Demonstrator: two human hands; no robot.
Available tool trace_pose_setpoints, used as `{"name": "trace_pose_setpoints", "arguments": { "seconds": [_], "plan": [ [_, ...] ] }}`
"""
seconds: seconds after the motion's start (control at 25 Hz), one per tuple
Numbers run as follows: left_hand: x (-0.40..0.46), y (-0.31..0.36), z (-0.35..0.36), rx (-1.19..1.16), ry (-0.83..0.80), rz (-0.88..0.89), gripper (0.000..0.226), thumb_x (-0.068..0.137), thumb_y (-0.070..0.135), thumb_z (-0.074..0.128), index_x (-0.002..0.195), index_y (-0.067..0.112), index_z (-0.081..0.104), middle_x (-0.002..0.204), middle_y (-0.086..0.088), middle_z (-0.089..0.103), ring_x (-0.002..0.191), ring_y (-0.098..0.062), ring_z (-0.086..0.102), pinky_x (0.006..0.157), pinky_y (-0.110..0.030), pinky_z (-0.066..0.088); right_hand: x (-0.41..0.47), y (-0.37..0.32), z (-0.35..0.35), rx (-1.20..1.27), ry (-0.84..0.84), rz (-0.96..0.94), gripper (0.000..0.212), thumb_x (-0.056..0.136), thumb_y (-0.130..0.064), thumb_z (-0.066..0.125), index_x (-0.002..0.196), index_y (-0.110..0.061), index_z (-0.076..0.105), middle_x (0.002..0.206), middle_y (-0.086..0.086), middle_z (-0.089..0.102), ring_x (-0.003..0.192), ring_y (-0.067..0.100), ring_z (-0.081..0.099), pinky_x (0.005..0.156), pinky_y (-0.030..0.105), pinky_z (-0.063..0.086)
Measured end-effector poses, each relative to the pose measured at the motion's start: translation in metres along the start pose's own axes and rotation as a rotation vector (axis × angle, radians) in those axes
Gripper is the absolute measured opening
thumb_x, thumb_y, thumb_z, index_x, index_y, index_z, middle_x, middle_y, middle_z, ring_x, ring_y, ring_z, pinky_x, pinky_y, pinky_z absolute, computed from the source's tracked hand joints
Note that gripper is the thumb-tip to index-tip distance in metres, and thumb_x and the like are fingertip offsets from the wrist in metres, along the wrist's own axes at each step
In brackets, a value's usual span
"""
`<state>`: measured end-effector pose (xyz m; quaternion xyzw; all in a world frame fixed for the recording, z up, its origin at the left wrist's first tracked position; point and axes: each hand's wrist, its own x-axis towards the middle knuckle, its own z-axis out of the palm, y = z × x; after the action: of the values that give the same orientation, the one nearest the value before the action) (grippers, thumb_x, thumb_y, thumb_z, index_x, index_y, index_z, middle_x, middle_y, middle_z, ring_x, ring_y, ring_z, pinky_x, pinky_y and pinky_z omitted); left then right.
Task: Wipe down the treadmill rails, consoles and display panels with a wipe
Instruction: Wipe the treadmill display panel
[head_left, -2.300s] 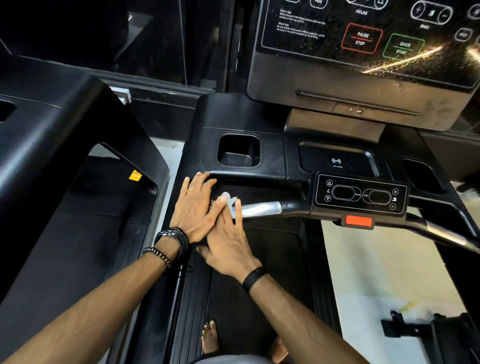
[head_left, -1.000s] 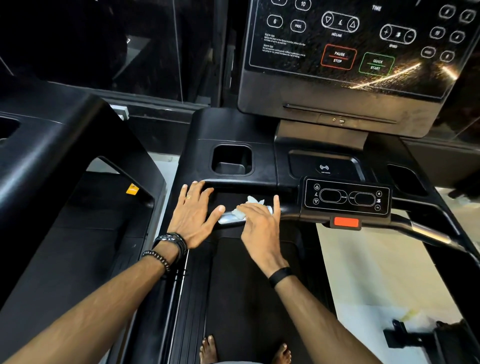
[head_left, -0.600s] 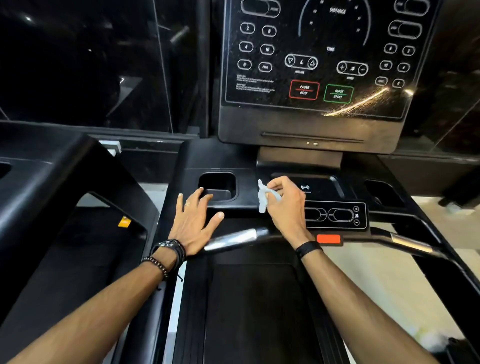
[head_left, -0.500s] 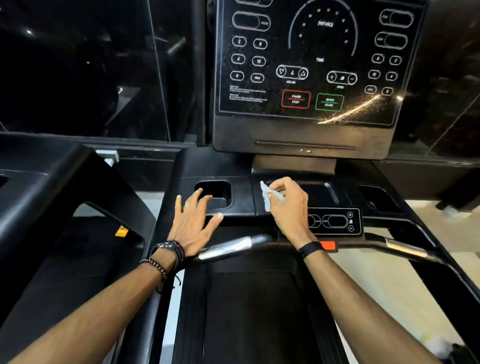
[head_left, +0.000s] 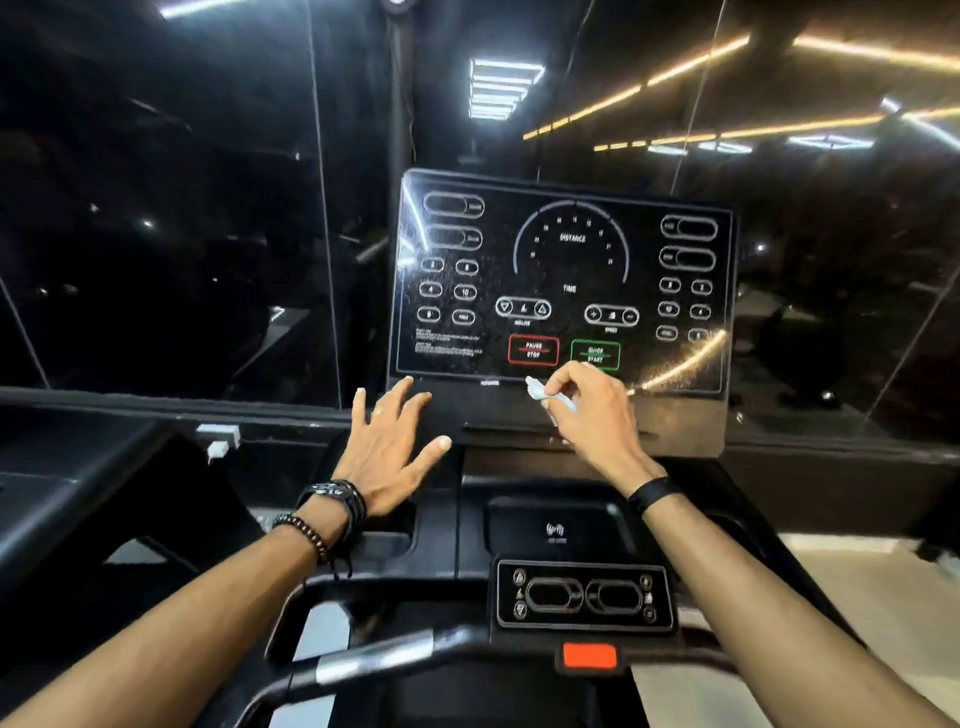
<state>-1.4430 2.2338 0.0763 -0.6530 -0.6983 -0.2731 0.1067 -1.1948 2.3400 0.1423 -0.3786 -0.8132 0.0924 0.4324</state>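
Note:
The black display panel (head_left: 566, 280) stands upright ahead, with white button outlines, a red stop box and a green start box. My right hand (head_left: 592, 410) pinches a small crumpled white wipe (head_left: 545, 394) at the panel's lower edge, just under the red and green boxes. My left hand (head_left: 392, 447) has its fingers spread, fingertips at the panel's lower left corner. Below lie the black console tray (head_left: 561, 525), the small control pad (head_left: 584, 597) with a red clip, and the front handrail (head_left: 374, 657) with its silver section.
A second black treadmill (head_left: 104, 519) stands close on the left. Dark glass (head_left: 208, 208) with reflected ceiling lights fills the wall behind the panel. Pale floor (head_left: 852, 582) shows at the right of the console.
My right hand has lifted the wipe off the silver handrail, past the console tray, up to the display panel's lower edge. My left hand has left the rail end and risen to the panel. The view tilted upward.

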Motion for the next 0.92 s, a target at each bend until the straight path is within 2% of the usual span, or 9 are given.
{"name": "trace_pose_setpoints", "arguments": {
  "seconds": [0.2, 0.28, 0.4, 0.52, 0.68, 0.72, 0.84, 0.92],
  "plan": [
    [0.069, 0.041, -0.046, 0.03, 0.161, 0.036, 0.085, 0.088, 0.072, 0.021, 0.151, 0.016, 0.034, 0.164, -0.012, 0.021, 0.153, -0.022, 0.017, 0.122, -0.052, -0.012, 0.06, 0.0, -0.05, 0.055, 0.002, -0.172, 0.021, 0.08, -0.007, 0.074, 0.079, -0.023, 0.06, 0.07, -0.017, 0.052, 0.06, -0.003, 0.046, 0.062, 0.026, 0.033],
    [0.091, 0.058, -0.063, 0.079, 0.204, 0.061, 0.085, 0.088, 0.072, 0.023, 0.152, 0.017, 0.032, 0.164, -0.012, 0.021, 0.154, -0.022, 0.015, 0.122, -0.053, -0.013, 0.084, -0.001, -0.07, 0.048, -0.006, -0.23, 0.024, 0.08, -0.005, 0.071, 0.079, -0.025, 0.058, 0.072, -0.016, 0.054, 0.058, -0.001, 0.048, 0.061, 0.026, 0.037],
    [0.125, 0.079, -0.087, 0.106, 0.257, 0.077, 0.084, 0.087, 0.072, 0.024, 0.152, 0.019, 0.032, 0.164, -0.011, 0.022, 0.153, -0.022, 0.017, 0.122, -0.055, -0.012, 0.118, -0.003, -0.097, 0.034, 0.003, -0.335, 0.022, 0.083, -0.004, 0.067, 0.082, -0.024, 0.058, 0.082, -0.009, 0.06, 0.067, 0.012, 0.061, 0.066, 0.032, 0.05],
    [0.153, 0.091, -0.109, 0.143, 0.313, 0.079, 0.084, 0.085, 0.071, 0.025, 0.151, 0.02, 0.034, 0.163, -0.01, 0.025, 0.152, -0.022, 0.019, 0.122, -0.057, -0.009, 0.152, -0.005, -0.117, 0.013, 0.046, -0.41, 0.02, 0.084, 0.001, 0.062, 0.085, -0.019, 0.064, 0.088, -0.001, 0.063, 0.073, 0.015, 0.062, 0.071, 0.033, 0.052],
    [0.171, 0.101, -0.133, 0.19, 0.361, 0.115, 0.081, 0.085, 0.068, 0.029, 0.148, 0.018, 0.037, 0.161, -0.01, 0.029, 0.15, -0.025, 0.026, 0.122, -0.056, -0.008, 0.173, -0.002, -0.139, -0.022, 0.1, -0.49, 0.025, 0.081, 0.012, 0.056, 0.093, -0.004, 0.072, 0.096, 0.007, 0.065, 0.085, 0.015, 0.062, 0.076, 0.01, 0.043],
    [0.173, 0.103, -0.137, 0.205, 0.366, 0.13, 0.079, 0.086, 0.067, 0.03, 0.147, 0.018, 0.038, 0.16, -0.01, 0.03, 0.148, -0.027, 0.028, 0.121, -0.056, -0.008, 0.173, 0.0, -0.143, -0.039, 0.099, -0.514, 0.028, 0.081, 0.014, 0.054, 0.096, -0.001, 0.072, 0.099, 0.009, 0.065, 0.09, 0.019, 0.064, 0.079, 0.009, 0.045],
    [0.173, 0.105, -0.143, 0.247, 0.371, 0.157, 0.075, 0.087, 0.065, 0.033, 0.146, 0.019, 0.038, 0.159, -0.01, 0.03, 0.145, -0.027, 0.033, 0.121, -0.055, -0.009, 0.17, 0.005, -0.152, -0.092, 0.049, -0.569, 0.035, 0.081, 0.019, 0.052, 0.103, 0.0, 0.071, 0.107, 0.01, 0.063, 0.098, 0.025, 0.065, 0.088, 0.031, 0.055],
    [0.174, 0.105, -0.146, 0.276, 0.365, 0.165, 0.073, 0.089, 0.064, 0.037, 0.146, 0.019, 0.037, 0.159, -0.01, 0.03, 0.144, -0.028, 0.035, 0.121, -0.056, -0.008, 0.169, 0.008, -0.159, -0.113, 0.018, -0.583, 0.034, 0.081, 0.019, 0.055, 0.101, -0.003, 0.071, 0.107, 0.008, 0.063, 0.096, 0.024, 0.066, 0.086, 0.038, 0.057]
  ]
}}
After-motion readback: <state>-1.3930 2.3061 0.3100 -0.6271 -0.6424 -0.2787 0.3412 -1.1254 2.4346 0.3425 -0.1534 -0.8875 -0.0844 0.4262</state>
